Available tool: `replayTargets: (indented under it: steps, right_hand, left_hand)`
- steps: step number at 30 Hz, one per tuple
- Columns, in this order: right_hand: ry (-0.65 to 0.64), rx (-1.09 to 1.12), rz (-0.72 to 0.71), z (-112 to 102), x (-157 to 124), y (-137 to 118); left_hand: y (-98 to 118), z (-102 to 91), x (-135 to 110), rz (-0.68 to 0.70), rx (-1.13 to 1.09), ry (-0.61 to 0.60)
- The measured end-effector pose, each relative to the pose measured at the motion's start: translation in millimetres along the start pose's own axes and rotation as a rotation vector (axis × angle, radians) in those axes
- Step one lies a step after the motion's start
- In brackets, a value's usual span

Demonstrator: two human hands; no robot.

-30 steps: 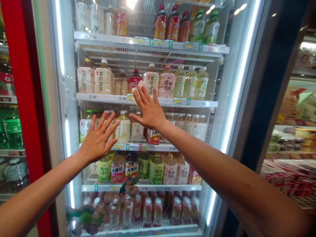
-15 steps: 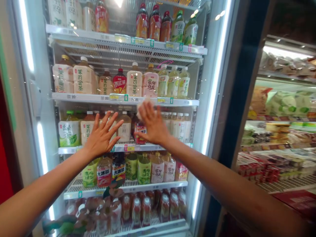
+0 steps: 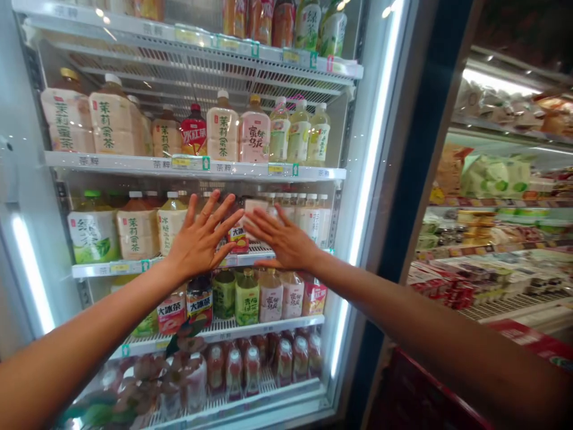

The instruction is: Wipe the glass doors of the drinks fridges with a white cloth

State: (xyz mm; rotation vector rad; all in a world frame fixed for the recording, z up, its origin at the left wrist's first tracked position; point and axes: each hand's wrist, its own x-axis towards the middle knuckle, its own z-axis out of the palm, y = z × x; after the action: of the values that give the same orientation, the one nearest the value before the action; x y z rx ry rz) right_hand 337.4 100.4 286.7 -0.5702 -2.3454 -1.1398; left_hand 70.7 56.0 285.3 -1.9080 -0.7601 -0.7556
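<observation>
A small pale cloth or tissue (image 3: 256, 206), its exact material too blurred to tell, sits just toward 9 o'clock from the centre of the view, at the fingers of the person's bare right hand (image 3: 289, 240). That hand lies flattened over it, palm toward the clear glass door (image 3: 250, 186) of a lit drinks cooler, its fingers extended toward 10 o'clock rather than curled. At 9 o'clock from it, just beside, is the bare left hand (image 3: 197, 242), fingers fanned wide and grasping nothing; whether its palm touches the glass cannot be told. Between the hands shows a dark bottle with a red-and-yellow label (image 3: 239, 230). Toward 11 o'clock from the cloth, behind the glass, stand a squarish cream-labelled bottle with a white cap (image 3: 222, 134) and, at 12 o'clock, a pink-labelled bottle with a gold cap (image 3: 255, 134). A bright white vertical light strip (image 3: 366, 179) runs down at 3 o'clock, then a dark blue upright (image 3: 414, 179), and beyond it pale green packaged bags (image 3: 496, 173).
</observation>
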Motion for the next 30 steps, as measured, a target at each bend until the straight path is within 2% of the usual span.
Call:
replayTargets:
  steps: [3, 4, 5, 6, 9, 10, 12, 15, 16, 18, 21, 23, 25, 28, 30]
  right_hand:
    - [0.188, -0.052, 0.353, -4, 11, 10]
    - [0.237, -0.053, 0.418, -1, 14, 7]
    - [0.253, -0.043, 0.417, 4, 13, -1]
    - [0.232, -0.023, 0.349, 10, 11, -12]
    - [0.076, 0.020, 0.013, 26, -1, -41]
    - [0.056, 0.016, -0.023, 28, -2, -45]
    - [0.115, -0.006, 0.089, 27, 4, -44]
    - [0.288, -0.017, 0.423, 30, 20, -51]
    - [0.323, -0.011, 0.498, 37, 21, -64]
    - [0.343, 0.006, 0.571, 59, 9, -105]
    - [0.285, 0.021, 0.580, 99, -23, -175]
    - [0.271, 0.023, 0.573, 113, -33, -197]
    - [0.288, 0.028, 0.571, 109, -21, -191]
    - [0.336, 0.041, 0.592, 87, 16, -158]
    - [0.353, 0.050, 0.614, 80, 29, -147]
  left_hand:
    - [-3, 3.8, -7, -0.035, -0.008, 0.003]
    - [-3, 5.2, -11, -0.051, -0.010, 0.005]
    - [-3, 6.6, -16, -0.065, -0.012, 0.006]
    - [-2, 8.0, -21, -0.078, -0.012, 0.006]
    - [4, 13.0, -41, -0.116, 0.006, -0.004]
    - [7, 15.0, -47, -0.135, 0.015, -0.006]
    - [14, 19.3, -57, -0.185, 0.034, 0.002]
    - [25, 26.9, -67, -0.284, 0.056, 0.039]
    - [29, 29.8, -70, -0.311, 0.063, 0.059]
    - [37, 35.7, -77, -0.339, 0.079, 0.103]
    - [47, 44.1, -91, -0.355, 0.098, 0.147]
    - [51, 47.8, -100, -0.356, 0.098, 0.151]
    - [53, 49.4, -105, -0.350, 0.097, 0.158]
    - [53, 49.6, -107, -0.343, 0.094, 0.164]
    - [52, 49.7, -107, -0.338, 0.092, 0.170]
